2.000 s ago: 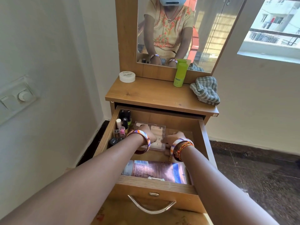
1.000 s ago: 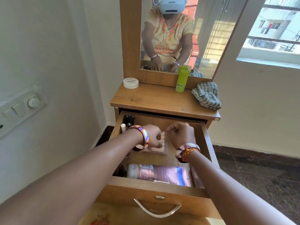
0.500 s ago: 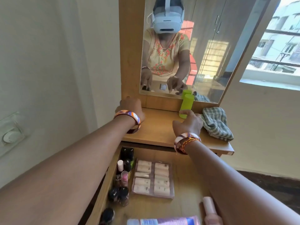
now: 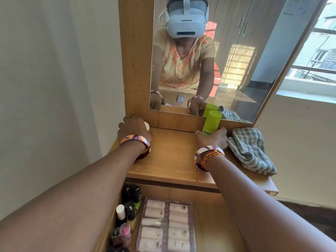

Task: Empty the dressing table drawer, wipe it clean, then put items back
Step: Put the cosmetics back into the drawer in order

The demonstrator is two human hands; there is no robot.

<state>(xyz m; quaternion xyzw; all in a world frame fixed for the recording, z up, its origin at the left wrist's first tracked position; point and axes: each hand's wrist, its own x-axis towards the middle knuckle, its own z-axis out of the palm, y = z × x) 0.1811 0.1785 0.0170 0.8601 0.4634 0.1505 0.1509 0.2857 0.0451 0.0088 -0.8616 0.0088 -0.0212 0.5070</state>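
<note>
The dressing table's drawer stands open at the bottom of the view. It holds a cluster of nail polish bottles at its left side and a clear pack of small pale tubes beside them. On the wooden tabletop, my left hand covers a white jar at the back left, with only the jar's edge showing. My right hand is wrapped around the base of an upright green bottle at the back.
A folded green checked cloth lies on the tabletop's right end, next to my right hand. The mirror rises behind the top. A white wall is close on the left, and a window is at the far right.
Both hands left the pack in the drawer and rose to the tabletop, the left onto the white jar, the right to the green bottle. The view tilted up and moved closer.
</note>
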